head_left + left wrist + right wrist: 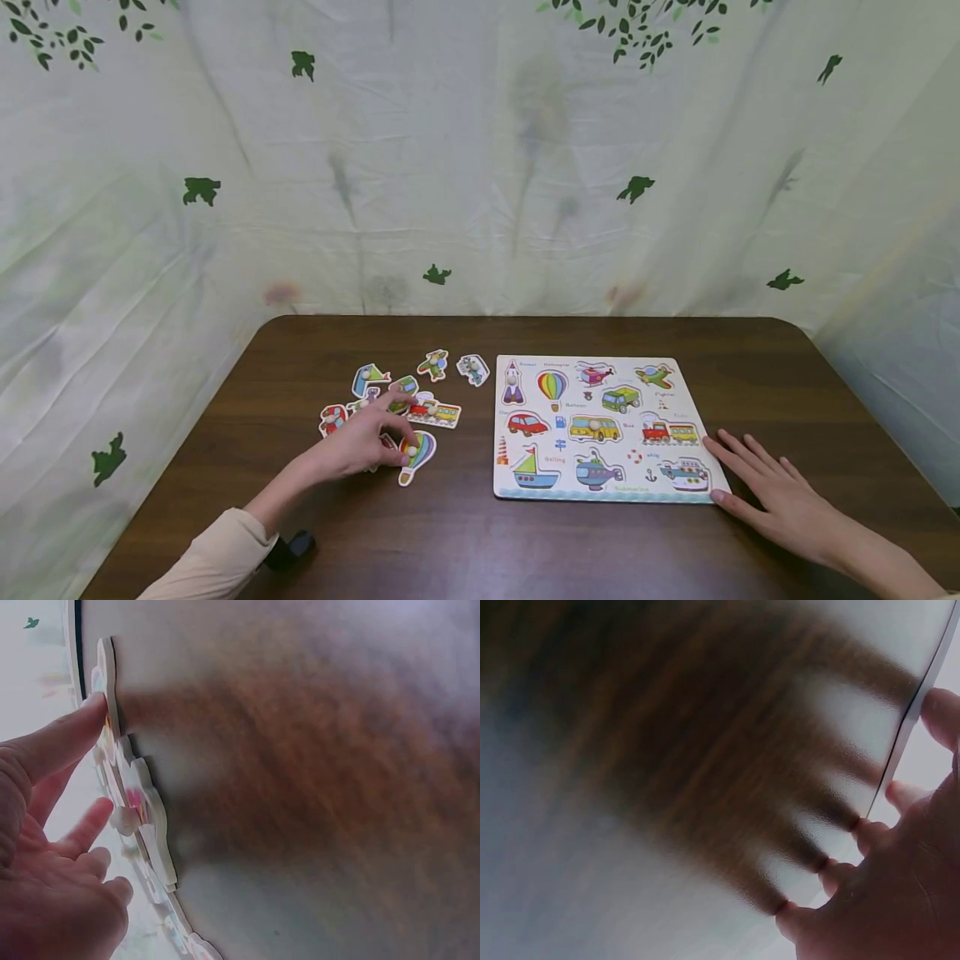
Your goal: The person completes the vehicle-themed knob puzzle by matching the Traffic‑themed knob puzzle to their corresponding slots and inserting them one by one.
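At a brown wooden table (pixel 600 554), pinches a balloon piece (pixel 427 447) by its knob between thumb and finger of the left hand (pixel 356 442), well over at nine o'clock from a white vehicle board (pixel 570 495). Holds with a small, nearly closed gap around the knob. Cannot tell the balloon piece's exact contact with the tabletop: lifted or lying flat.

Rests the right hand (pixel 780 500) at four o'clock of the board, with fingers spread and nothing gripped. Touches the board's edge with thumb and index finger, the tabletop with the other fingertips.

Has loose pieces scattered around the balloon piece: a train piece (pixel 442 414) near at one o'clock, an airplane piece (pixel 432 366) farther off at twelve, a pale piece (pixel 472 370) at one, a blue-and-green piece (pixel 368 381) at eleven and a red piece (pixel 332 419) at ten. Bears on the board a balloon picture (pixel 552 385) at ten o'clock and a submarine picture (pixel 597 472) at six. Ends at twelve o'clock, beyond the table, in a leaf-patterned curtain (pixel 480 175).
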A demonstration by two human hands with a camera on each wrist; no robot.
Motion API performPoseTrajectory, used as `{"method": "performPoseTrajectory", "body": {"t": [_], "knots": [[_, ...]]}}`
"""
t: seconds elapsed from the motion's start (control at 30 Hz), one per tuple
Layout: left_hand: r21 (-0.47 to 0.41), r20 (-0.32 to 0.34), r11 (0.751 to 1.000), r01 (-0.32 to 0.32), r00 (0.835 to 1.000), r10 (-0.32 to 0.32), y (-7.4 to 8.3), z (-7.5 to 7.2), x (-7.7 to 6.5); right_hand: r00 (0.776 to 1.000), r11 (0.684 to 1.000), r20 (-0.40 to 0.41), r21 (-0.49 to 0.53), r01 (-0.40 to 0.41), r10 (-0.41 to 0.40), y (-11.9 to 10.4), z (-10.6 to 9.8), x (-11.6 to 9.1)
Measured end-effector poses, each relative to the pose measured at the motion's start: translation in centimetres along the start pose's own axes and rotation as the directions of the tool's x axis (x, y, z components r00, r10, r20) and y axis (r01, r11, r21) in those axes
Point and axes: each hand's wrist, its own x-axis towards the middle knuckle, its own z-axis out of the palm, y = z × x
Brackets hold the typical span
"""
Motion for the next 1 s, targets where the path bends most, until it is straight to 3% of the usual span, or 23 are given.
{"method": "performPoseTrajectory", "body": {"t": [0.83, 1.0], "knots": [[-0.004, -0.027, 1.0, -0.015, 1.0, 0.015, -0.1, 1.1, 0.1, 1.0, 1.0, -0.024, 0.006, 0.014, -0.013, -0.1, 0.1, -0.1], [-0.001, -0.045, 0.999, -0.051, 0.998, 0.051, 0.1, 1.3, 0.2, 1.0, 1.0, -0.024, 0.008, 0.01, -0.01, -0.2, 0.1, -0.2]]}}
